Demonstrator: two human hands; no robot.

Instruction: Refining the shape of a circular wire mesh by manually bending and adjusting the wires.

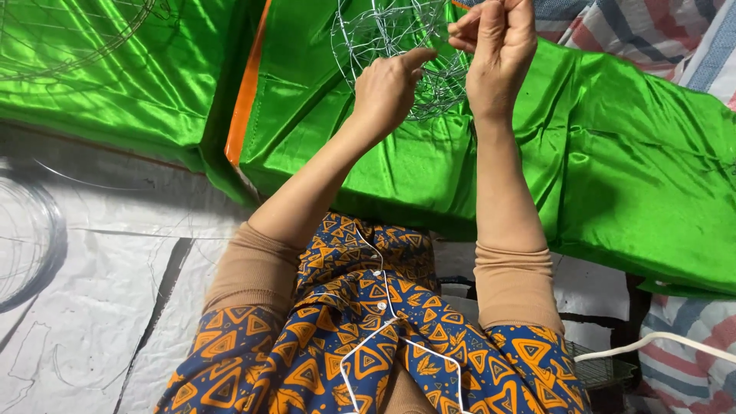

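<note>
Seen from above, a person sits with both arms stretched forward over folded bright green satin fabric (613, 169), which fills the far half of the view in thick stacked slabs. One slab shows an orange trim (247, 92) along its left edge. The fabric lies on a pale plastic sheet (100, 291) spread over the floor, and striped woven sacking (659, 31) shows past its far right corner.

Raised above the far edge of the green fabric is a round wire frame (383, 38), a cage of thin silver wires. It is held up off the cloth, apparently so both hands can reach its wires from either side.

The left hand (387, 92) presses against the lower right of the frame, forefinger stretched out along a wire and the other fingers curled, steadying it. The right hand (498, 54) is above and just beside it, thumb and fingers (464, 27) pinched narrowly together on a wire at the frame's right edge.

Nearer the body are tan sleeves and a blue and orange patterned garment (368, 337). A coil of bare wire (31, 238) lies at the sheet's left edge, well apart from the hands. A white cable (652, 341) crosses the lower right corner.
</note>
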